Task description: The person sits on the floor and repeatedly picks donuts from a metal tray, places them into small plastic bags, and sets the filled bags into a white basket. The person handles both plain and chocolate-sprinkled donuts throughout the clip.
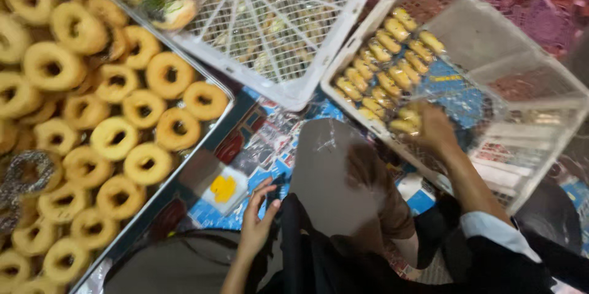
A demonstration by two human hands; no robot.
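Note:
My right hand (434, 128) reaches into a white plastic crate (540, 61) on the right, and its fingers close on a small yellow pastry (404, 125) at the near end of several rows of wrapped yellow pastries (386, 61). My left hand (257, 220) hovers low in the middle with fingers apart and holds nothing. It is beside a small clear packet with a yellow piece (224, 188) and next to a clear plastic sheet (331, 159) lying over my lap.
A large metal tray (202, 147) of ring donuts (113, 137) fills the left, with a dark sprinkled donut (27, 171) at its edge. A second white crate (288, 24) of wrapped food stands at the top centre. A colourful printed cloth (270, 140) lies underneath.

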